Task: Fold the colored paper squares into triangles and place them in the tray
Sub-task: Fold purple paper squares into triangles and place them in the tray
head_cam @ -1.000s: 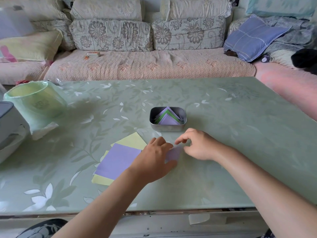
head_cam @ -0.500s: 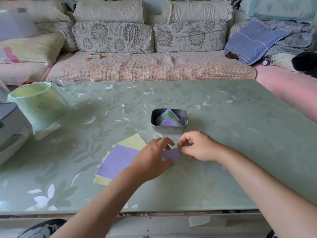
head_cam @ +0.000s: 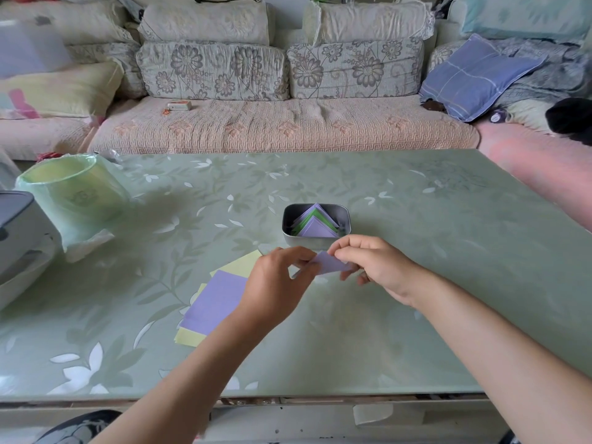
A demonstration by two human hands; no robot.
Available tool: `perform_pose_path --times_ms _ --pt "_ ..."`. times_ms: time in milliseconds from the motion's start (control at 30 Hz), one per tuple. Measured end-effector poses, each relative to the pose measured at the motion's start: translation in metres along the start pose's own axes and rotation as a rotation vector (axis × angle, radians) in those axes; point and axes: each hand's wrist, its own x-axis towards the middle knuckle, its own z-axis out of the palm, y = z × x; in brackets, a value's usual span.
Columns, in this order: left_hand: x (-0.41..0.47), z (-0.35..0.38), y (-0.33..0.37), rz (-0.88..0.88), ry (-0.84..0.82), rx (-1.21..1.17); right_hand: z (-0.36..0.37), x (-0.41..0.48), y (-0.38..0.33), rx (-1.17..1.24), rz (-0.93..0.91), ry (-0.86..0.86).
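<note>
A sofa [head_cam: 282,126] runs along the far side, well behind the tray. The green table [head_cam: 448,267] carries everything else, with the tray set near its middle. A bin lined with a green bag [head_cam: 73,193] stands well to the left of the tray.

Nearer than the tray and to its left lies a loose stack of flat squares [head_cam: 214,302], with 1 purple sheet on top of yellow ones. None of these is folded yet, so they are the work that is left.

The metal tray [head_cam: 298,242] already holds several folded triangles [head_cam: 315,224], purple and green, layered with their points toward the sofa. That part is done.

Both hands hover just in front of the tray, above the table. The left hand [head_cam: 275,283] has its fingers curled and pinches the left end of a small purple piece [head_cam: 330,264]. The right hand [head_cam: 374,264] pinches the right end of it between thumb and fingertips. The piece sits between the 2 hands, off the table and close to the tray's near wall. It looks folded, though its exact shape is partly hidden by the fingers.

My judgement is that this piece is about ready to go in, and the flat squares come after it.
</note>
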Motion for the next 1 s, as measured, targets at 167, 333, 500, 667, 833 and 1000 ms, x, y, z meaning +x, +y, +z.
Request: perform_pose_path --times_ms 167,333,500,667,833,1000 --pt "0.0 -0.001 0.006 -0.269 -0.102 -0.272 0.002 -0.002 0.0 -0.061 -0.117 0.013" --pt "0.001 -0.002 0.009 -0.312 -0.09 -0.303 0.004 -0.003 -0.001 -0.144 -0.127 0.007" --pt "0.002 -0.003 0.009 -0.347 -0.096 -0.304 0.009 -0.003 0.001 -0.179 -0.158 0.038" --pt "0.001 -0.003 0.01 -0.365 -0.126 -0.334 0.018 -0.002 0.006 -0.228 -0.245 0.101" --pt "-0.001 -0.005 0.01 -0.32 -0.15 -0.297 0.022 -0.004 0.006 -0.315 -0.28 0.122" --pt "0.002 -0.006 0.01 -0.329 -0.087 -0.24 0.019 -0.001 0.007 -0.31 -0.241 0.133"
